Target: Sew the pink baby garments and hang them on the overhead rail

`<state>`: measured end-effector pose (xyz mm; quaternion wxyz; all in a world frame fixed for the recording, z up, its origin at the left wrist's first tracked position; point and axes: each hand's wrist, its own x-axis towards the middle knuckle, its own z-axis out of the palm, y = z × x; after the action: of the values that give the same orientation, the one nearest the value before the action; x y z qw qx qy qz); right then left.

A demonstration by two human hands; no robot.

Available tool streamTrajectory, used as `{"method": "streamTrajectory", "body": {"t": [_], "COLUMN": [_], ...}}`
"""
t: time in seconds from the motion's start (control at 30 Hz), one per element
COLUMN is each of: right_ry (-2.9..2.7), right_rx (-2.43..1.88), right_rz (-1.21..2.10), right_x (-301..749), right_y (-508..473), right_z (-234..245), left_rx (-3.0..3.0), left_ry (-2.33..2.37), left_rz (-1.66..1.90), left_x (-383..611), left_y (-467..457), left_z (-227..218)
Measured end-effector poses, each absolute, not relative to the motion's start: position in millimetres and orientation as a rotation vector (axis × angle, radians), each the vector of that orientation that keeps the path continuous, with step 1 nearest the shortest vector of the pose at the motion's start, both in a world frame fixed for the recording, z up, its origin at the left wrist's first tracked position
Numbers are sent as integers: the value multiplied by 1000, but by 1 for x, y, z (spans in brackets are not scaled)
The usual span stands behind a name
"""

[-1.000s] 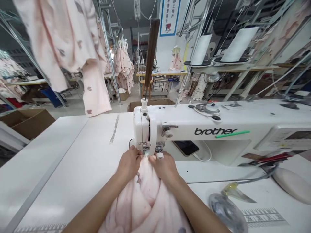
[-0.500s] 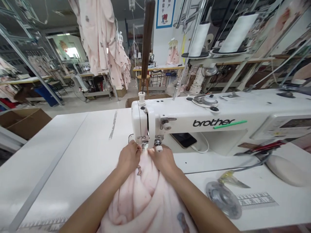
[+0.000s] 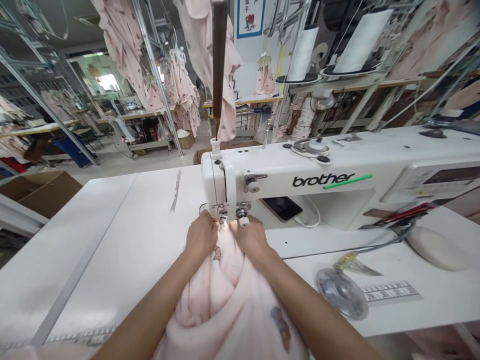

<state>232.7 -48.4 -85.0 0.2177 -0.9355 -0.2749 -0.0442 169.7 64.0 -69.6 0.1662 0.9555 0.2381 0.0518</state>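
Pale pink plush fabric [image 3: 225, 300] with small printed figures runs from the front edge up to the needle area of a white sewing machine [image 3: 262, 172]. My left hand [image 3: 202, 234] pinches the fabric's left side, just left of the presser foot [image 3: 222, 218]. On the other side, my right hand [image 3: 250, 236] grips the fabric, its fingertips close to the foot and partly hidden behind the tension knob. A small lamp lights the cloth between my hands. Both forearms rest along the gathered folds.
Under the machine arm lies a phone [image 3: 283, 208] with a white cable. On the table's right are a clear round dish [image 3: 342, 293], a yellow-handled tool [image 3: 354, 262] and a ruler strip [image 3: 392, 292]. Thread cones [image 3: 303, 54] stand behind. Pink garments [image 3: 213, 60] hang beyond the machine.
The view has shifted slightly, and hanging pink garments in the background have moved to the right. Both hands stay on the fabric at the presser foot, with little visible movement.
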Motion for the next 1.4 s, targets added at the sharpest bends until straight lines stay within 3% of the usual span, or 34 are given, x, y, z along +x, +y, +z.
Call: {"method": "streamTrajectory", "body": {"t": [0.7, 1.4], "right_ry": [-803, -922], "right_rx": [-2570, -2378], "right_rz": [-231, -39], "right_x": [234, 230], "right_y": [-45, -68], "right_z": [-94, -79], "left_rx": [2586, 2522], "left_ry": [469, 504], "left_rz": [278, 245], "left_x": [164, 161], "left_y": [74, 70], "left_z": [-69, -62]}}
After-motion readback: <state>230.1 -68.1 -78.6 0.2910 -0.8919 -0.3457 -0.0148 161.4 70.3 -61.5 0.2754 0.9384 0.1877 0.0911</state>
